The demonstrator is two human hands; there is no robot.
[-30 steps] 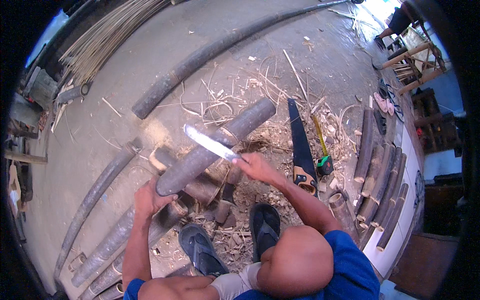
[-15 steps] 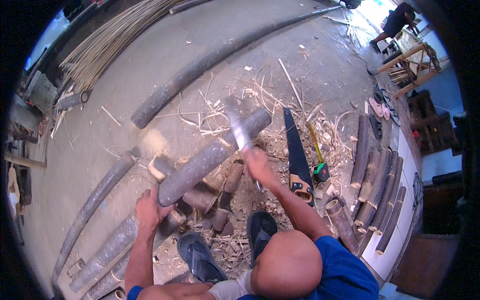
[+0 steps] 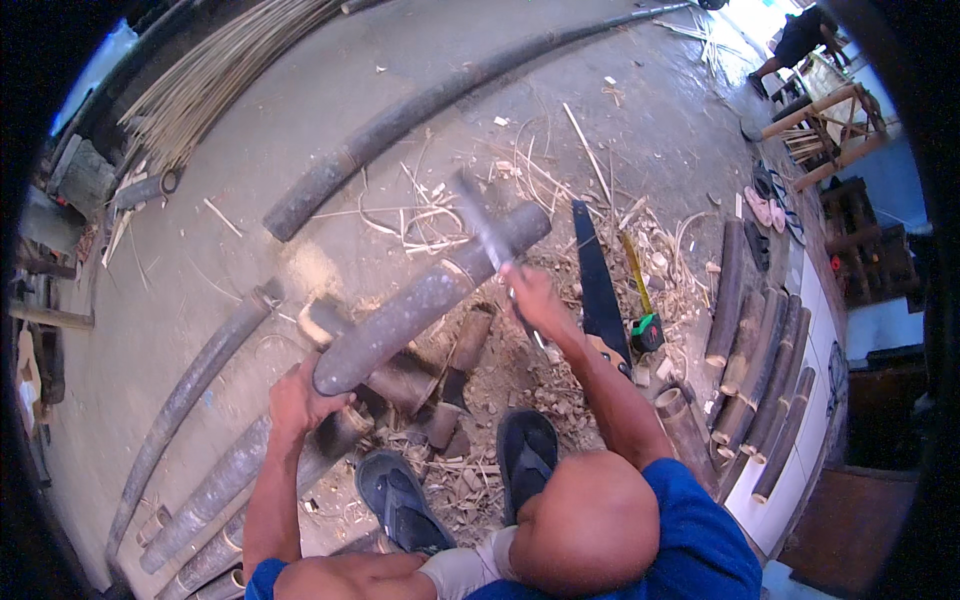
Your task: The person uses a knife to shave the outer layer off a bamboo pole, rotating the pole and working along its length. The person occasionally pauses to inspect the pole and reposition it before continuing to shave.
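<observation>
My left hand [image 3: 304, 400] is wrapped round the near end of a thick, dark bamboo piece [image 3: 405, 325], which slants up to the right. A pale ring marks its node. Beneath it, other bamboo offcuts [image 3: 405, 383] prop it up. My right hand [image 3: 540, 303] is closed on the handle of a large knife [image 3: 479, 217], its blade smeared by motion. That blade crosses the bamboo near its far end; whether the edge touches it, I cannot tell.
Right of my right hand lie a handsaw [image 3: 598, 280] and a green-black tape measure [image 3: 648, 333]. Cut bamboo lengths [image 3: 765, 365] are lined up farther right. Shavings surround my sandals [image 3: 400, 500]. One long bamboo pole [image 3: 400, 120] crosses the floor; another person [image 3: 800, 40] bends at far right.
My right hand and the knife have shifted slightly up and to the right. The bamboo piece has moved a little upward at its near end, still in my left hand.
</observation>
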